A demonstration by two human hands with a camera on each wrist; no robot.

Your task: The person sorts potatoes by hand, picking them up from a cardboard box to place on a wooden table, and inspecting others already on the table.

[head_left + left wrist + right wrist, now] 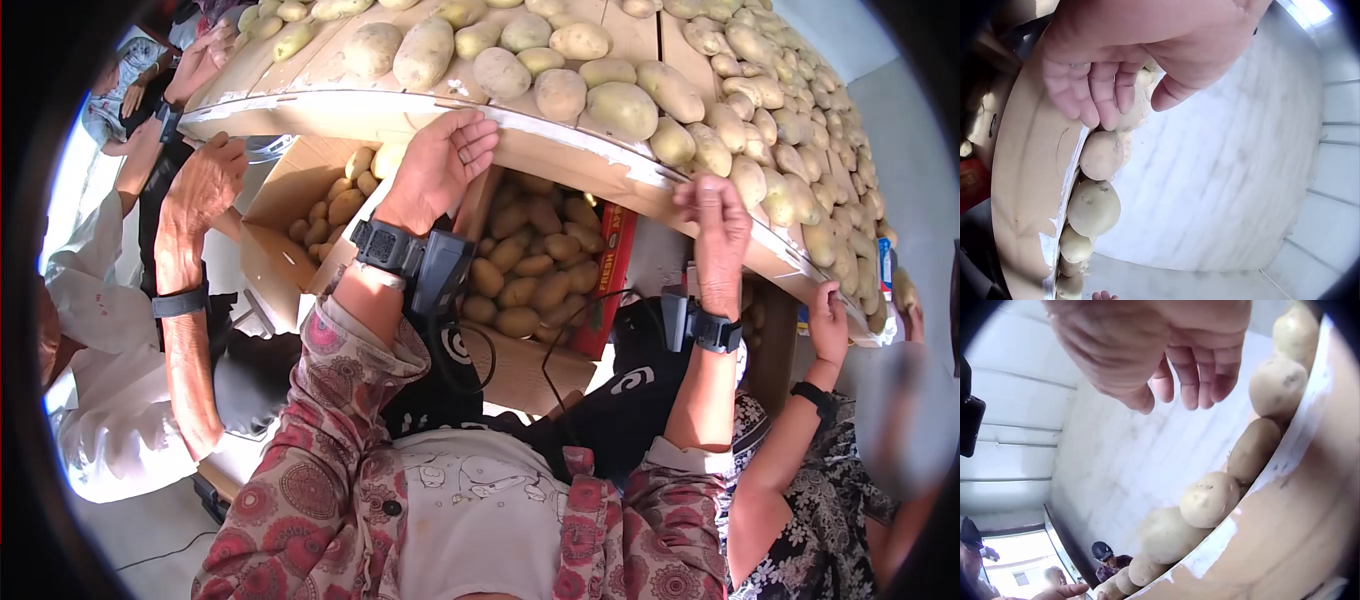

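Note:
In the head view the left hand (pixel 440 168) is at the cardboard front edge (pixel 590 162) of a surface covered in potatoes (pixel 622 111). Its fingers bend loosely, holding nothing. The left wrist view has this hand (pixel 1147 47) with fingertips by the edge, above a round potato (pixel 1094 207); contact is unclear. Farther right along the edge is the right hand (pixel 715 225), also empty. Seen from the right wrist, that hand (pixel 1166 350) hangs with relaxed, slightly bent fingers beside a row of potatoes (pixel 1210 499), a gap between them.
Below the surface are cardboard boxes of potatoes, one with a red side (pixel 612 262). Another person's arm (pixel 190 320) is at the left, and a hand (pixel 828 325) touches the edge at the right. Black cables (pixel 545 375) hang between the worn wrist devices.

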